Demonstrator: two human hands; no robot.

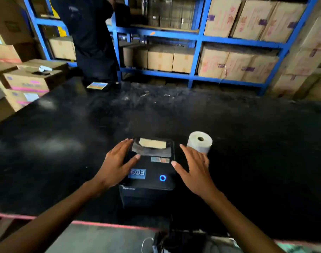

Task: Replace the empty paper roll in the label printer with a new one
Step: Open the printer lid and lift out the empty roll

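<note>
A black label printer [148, 172] sits near the front edge of a dark table [64, 136]. On its lid is a blue sticker [137, 173] with pale letters that seem to read "EGO" in mirror form, though blur makes this uncertain. On the front face below the lid, small white letters [129, 188] look like "printer". A blue ring light [162, 178] glows on the lid's right side, and two small coloured stickers [160, 159] sit further back. At the far end of the lid, a tan strip [152, 143] shows through a clear window.

The left hand [117, 161] lies flat on the printer's left side, fingers spread and extended toward the window, thumb resting on the lid; it grips nothing. The right hand [194, 168] is likewise wide open with splayed fingers, at the printer's right edge; whether it touches the casing is hard to tell.

A new paper roll [199, 141] stands on end on the table just beyond the right hand's fingertips, beside the printer's far right corner.

Behind the table, blue shelves [198, 41] hold cardboard boxes [236, 64] with faded red printing too blurred to read. A person in dark clothes [90, 39] stands at the shelves.
</note>
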